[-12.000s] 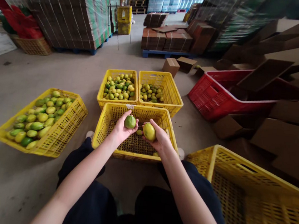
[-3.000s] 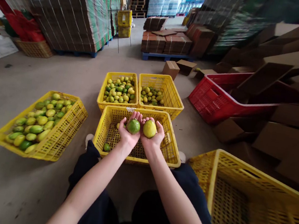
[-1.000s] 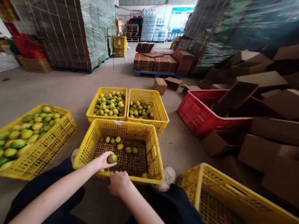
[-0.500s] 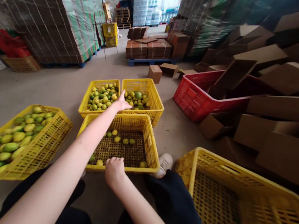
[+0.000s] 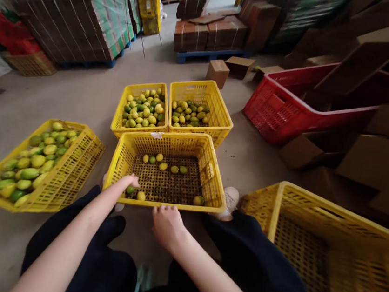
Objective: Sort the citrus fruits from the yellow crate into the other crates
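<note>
My left hand is inside the left part of the front yellow crate, just over a green fruit. Its thumb side is stretched out, and the other fingers are partly hidden. A yellow fruit lies close by on the crate floor. My right hand has its fingers curled over the near rim of this crate. Several more oval green-yellow fruits lie scattered on the slatted bottom, and one sits in the near right corner.
Behind stand two yellow crates, a fuller left one and a partly filled right one. A tilted crate of fruit is at left. At right are a large yellow crate, a red crate and cardboard boxes.
My left hand has drawn back from above the rear crates into the front crate's near left part. My right hand stays on the near rim. The view has tilted down.
</note>
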The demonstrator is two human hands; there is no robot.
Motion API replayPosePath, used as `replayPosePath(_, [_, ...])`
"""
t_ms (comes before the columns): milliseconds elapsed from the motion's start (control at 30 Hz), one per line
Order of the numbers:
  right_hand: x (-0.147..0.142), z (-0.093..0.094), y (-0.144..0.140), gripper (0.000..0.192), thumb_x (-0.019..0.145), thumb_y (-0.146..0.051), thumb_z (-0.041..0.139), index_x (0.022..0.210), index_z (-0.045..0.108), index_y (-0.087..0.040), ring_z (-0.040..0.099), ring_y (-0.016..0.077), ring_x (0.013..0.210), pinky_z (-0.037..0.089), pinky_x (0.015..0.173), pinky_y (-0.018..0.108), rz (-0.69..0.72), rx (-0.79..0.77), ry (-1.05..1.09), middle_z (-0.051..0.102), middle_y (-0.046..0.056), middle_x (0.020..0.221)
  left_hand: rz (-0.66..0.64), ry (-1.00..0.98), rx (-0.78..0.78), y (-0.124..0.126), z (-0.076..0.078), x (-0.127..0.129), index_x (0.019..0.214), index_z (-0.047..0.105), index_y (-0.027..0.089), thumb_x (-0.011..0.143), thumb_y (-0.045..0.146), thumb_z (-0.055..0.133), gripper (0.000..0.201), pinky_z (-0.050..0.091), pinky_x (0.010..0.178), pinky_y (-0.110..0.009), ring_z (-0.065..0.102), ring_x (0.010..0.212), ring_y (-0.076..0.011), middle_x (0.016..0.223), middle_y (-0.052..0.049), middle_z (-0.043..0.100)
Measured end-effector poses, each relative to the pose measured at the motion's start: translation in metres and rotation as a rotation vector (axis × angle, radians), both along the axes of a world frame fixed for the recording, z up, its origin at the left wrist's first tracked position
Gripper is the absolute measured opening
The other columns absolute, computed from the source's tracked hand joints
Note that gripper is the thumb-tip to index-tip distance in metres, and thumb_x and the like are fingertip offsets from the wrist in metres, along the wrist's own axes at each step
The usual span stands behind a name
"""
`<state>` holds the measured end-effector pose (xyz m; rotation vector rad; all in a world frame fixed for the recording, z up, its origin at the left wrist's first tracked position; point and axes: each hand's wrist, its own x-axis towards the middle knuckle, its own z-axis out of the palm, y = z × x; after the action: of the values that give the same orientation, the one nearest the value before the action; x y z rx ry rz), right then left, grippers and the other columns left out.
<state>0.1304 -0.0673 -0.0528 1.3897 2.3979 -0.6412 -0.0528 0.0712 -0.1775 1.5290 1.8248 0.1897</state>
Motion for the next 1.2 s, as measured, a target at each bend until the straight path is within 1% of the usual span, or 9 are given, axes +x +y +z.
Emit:
replayPosePath(100, [0.010, -0.013, -0.004, 0.036, 0.088, -0.014, 0.055, 0.121, 0.064, -0.003, 0.068, 0.0328, 0.104, 0.052, 0.090, 0.044, 0.019, 0.027, -0.039, 0.069, 0.026, 0.111, 0.015, 0.033, -0.074, 0.004, -0.029, -0.018, 0.091, 0.064, 0.012, 0.068, 0.040, 0.073, 0.038, 0.042, 0.098, -0.053, 0.057, 0.120, -0.0366, 0.112, -0.021, 0.064])
replayPosePath(200, [0.021, -0.036, -0.010, 0.040, 0.087, -0.015, 0.056, 0.125, 0.063, -0.006, 0.070, 0.0329, 0.098, 0.054, 0.087, 0.045, 0.046, 0.084, -0.058, 0.070, 0.024, 0.110, 0.006, 0.059, -0.059, 0.020, -0.057, -0.024, 0.097, 0.062, 0.012, 0.074, 0.040, 0.067, 0.036, 0.042, 0.099, -0.051, 0.053, 0.125, -0.0355, 0.119, -0.021, 0.060])
replayPosePath(300, [0.031, -0.062, -0.021, 0.041, 0.086, -0.017, 0.056, 0.125, 0.064, -0.009, 0.070, 0.0339, 0.096, 0.055, 0.086, 0.048, 0.066, 0.230, -0.056, 0.070, 0.023, 0.113, -0.049, 0.103, 0.031, 0.045, -0.081, -0.024, 0.107, 0.059, 0.010, 0.083, 0.033, 0.060, 0.033, 0.039, 0.104, -0.046, 0.043, 0.134, -0.0339, 0.133, -0.021, 0.051])
replayPosePath(467, [0.044, -0.091, -0.044, 0.041, 0.085, -0.026, 0.055, 0.122, 0.066, -0.012, 0.069, 0.0342, 0.097, 0.055, 0.084, 0.047, 0.080, 0.382, 0.060, 0.071, 0.021, 0.113, -0.226, 0.244, 0.084, 0.096, -0.113, -0.021, 0.123, 0.056, 0.017, 0.078, 0.012, 0.065, 0.046, 0.031, 0.110, -0.049, 0.032, 0.138, -0.0344, 0.148, -0.019, 0.038])
replayPosePath(600, [0.051, -0.098, -0.054, 0.041, 0.086, -0.032, 0.054, 0.120, 0.066, -0.013, 0.069, 0.0338, 0.097, 0.055, 0.084, 0.047, 0.059, 0.397, 0.105, 0.072, 0.019, 0.111, -0.332, 0.318, 0.091, 0.114, -0.136, -0.012, 0.132, 0.051, 0.021, 0.077, 0.020, 0.070, 0.058, 0.029, 0.111, -0.049, 0.034, 0.135, -0.0322, 0.146, -0.015, 0.041])
replayPosePath(767, [0.053, -0.088, -0.048, 0.040, 0.084, -0.026, 0.054, 0.118, 0.067, -0.012, 0.068, 0.0347, 0.098, 0.056, 0.085, 0.048, 0.048, 0.348, 0.059, 0.071, 0.020, 0.112, -0.336, 0.386, 0.120, 0.111, -0.148, 0.004, 0.133, 0.048, 0.009, 0.086, 0.022, 0.059, 0.050, 0.025, 0.111, -0.047, 0.036, 0.133, -0.0323, 0.137, -0.022, 0.049])
replayPosePath(900, [0.051, -0.077, -0.040, 0.041, 0.078, -0.020, 0.056, 0.114, 0.070, -0.007, 0.070, 0.0368, 0.095, 0.057, 0.081, 0.051, 0.062, 0.388, 0.062, 0.071, 0.024, 0.109, -0.350, 0.398, 0.092, 0.107, -0.131, 0.002, 0.121, 0.059, 0.006, 0.077, 0.028, 0.069, 0.050, 0.028, 0.111, -0.045, 0.047, 0.126, -0.0338, 0.124, -0.023, 0.060])
replayPosePath(1000, [0.049, -0.068, -0.036, 0.041, 0.077, -0.018, 0.059, 0.115, 0.070, -0.007, 0.071, 0.0356, 0.094, 0.058, 0.081, 0.049, 0.074, 0.390, 0.057, 0.072, 0.023, 0.109, -0.301, 0.290, 0.002, 0.101, -0.099, -0.010, 0.112, 0.065, 0.011, 0.070, 0.033, 0.075, 0.048, 0.040, 0.103, -0.043, 0.060, 0.111, -0.0318, 0.112, -0.016, 0.069])
replayPosePath(1200, [0.054, -0.029, -0.017, 0.045, 0.082, -0.023, 0.064, 0.125, 0.064, -0.010, 0.071, 0.0314, 0.094, 0.057, 0.084, 0.044, 0.100, 0.192, 0.019, 0.071, 0.020, 0.114, 0.207, -0.746, -0.445, 0.044, 0.012, -0.032, 0.098, 0.066, 0.012, 0.073, 0.025, 0.063, 0.028, 0.050, 0.097, -0.038, 0.069, 0.096, -0.0218, 0.099, -0.010, 0.073])
